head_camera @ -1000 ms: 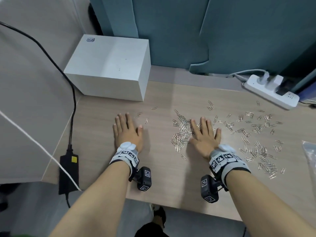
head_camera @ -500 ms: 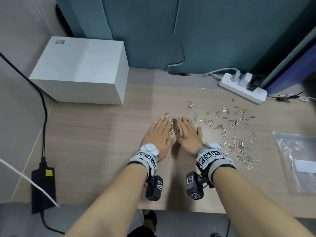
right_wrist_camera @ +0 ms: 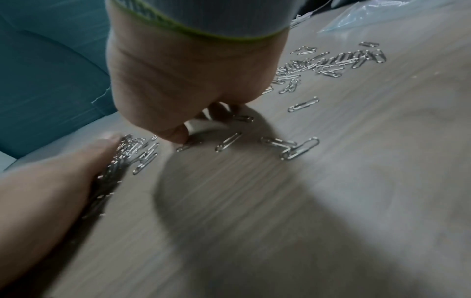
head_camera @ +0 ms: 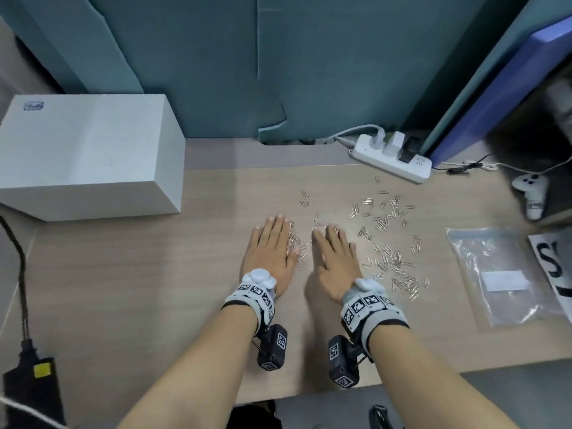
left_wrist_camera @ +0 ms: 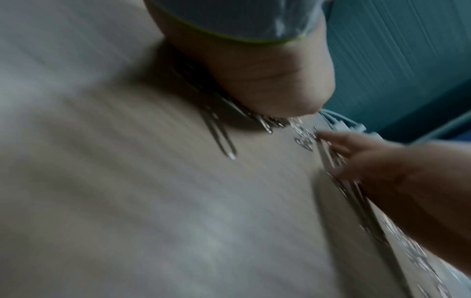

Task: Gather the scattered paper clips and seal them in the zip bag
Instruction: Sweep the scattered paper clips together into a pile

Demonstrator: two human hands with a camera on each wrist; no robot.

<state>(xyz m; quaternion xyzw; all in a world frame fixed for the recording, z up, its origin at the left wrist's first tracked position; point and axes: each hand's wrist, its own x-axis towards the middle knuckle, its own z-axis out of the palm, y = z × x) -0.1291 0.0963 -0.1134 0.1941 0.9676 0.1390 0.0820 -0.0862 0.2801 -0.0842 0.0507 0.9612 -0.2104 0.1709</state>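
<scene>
Flat and holding nothing, left hand (head_camera: 272,252) and right hand (head_camera: 335,261) press the table (head_camera: 154,289) — likely to rake the paper clips (head_camera: 390,261) together; most lie scattered right, near the zip bag (head_camera: 501,274).

The right hand (right_wrist_camera: 178,80) lay flat on the desk (right_wrist_camera: 331,201). Left of it, the left hand (right_wrist_camera: 51,181) pressed against bunched paper clips (right_wrist_camera: 127,153). Beyond it lay a zip bag (right_wrist_camera: 382,14).
</scene>
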